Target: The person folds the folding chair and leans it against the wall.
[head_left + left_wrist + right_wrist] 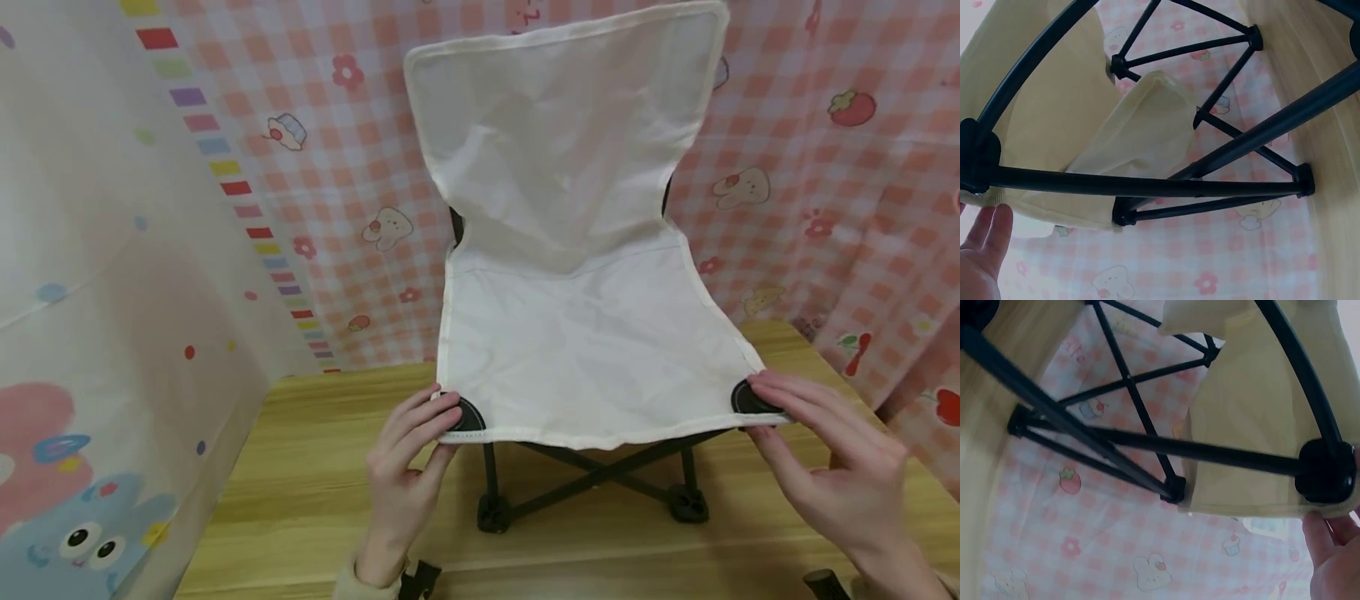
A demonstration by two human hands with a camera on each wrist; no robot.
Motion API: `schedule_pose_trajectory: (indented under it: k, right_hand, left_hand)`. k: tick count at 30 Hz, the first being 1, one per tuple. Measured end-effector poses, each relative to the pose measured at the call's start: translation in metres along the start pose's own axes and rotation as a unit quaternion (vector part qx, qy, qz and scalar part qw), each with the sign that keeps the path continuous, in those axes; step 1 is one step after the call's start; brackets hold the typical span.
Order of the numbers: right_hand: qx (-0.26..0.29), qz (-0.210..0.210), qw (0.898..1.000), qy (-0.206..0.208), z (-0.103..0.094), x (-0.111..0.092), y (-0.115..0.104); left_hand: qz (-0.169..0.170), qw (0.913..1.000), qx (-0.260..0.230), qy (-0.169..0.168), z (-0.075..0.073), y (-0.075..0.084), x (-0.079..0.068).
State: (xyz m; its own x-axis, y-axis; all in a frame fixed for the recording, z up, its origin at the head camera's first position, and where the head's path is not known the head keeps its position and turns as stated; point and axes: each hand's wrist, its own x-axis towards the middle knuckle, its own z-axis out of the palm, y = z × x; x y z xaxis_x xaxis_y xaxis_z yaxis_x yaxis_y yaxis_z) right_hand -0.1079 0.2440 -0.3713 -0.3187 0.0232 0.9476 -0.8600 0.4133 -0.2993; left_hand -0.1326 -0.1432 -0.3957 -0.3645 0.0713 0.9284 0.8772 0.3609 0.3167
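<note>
From my feeds, the pale fabric chair (577,333) stands upright on the tabletop (322,475), and I judge it light, with a soft seat over a stiff dark frame (600,472), best taken by the black corner patches (471,417). My left hand (408,454) and right hand (840,462) each pinch one front corner there. I find no readable brand or label on it; the red mark on the patterned cloth (360,167) behind is illegible.
</note>
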Motion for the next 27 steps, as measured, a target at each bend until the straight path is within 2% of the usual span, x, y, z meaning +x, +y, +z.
schedule_pose_trajectory:
  k: [7,27]
  right_hand:
    - [0.044,0.004,0.999,0.032,0.009,0.0,-0.004]
    - [0.059,-0.007,0.996,0.066,0.023,0.006,-0.008]
  left_hand:
    - [0.023,0.9996,-0.006,0.017,0.002,0.001,0.0]
    - [0.013,0.9988,-0.015,0.045,0.009,0.005,0.003]
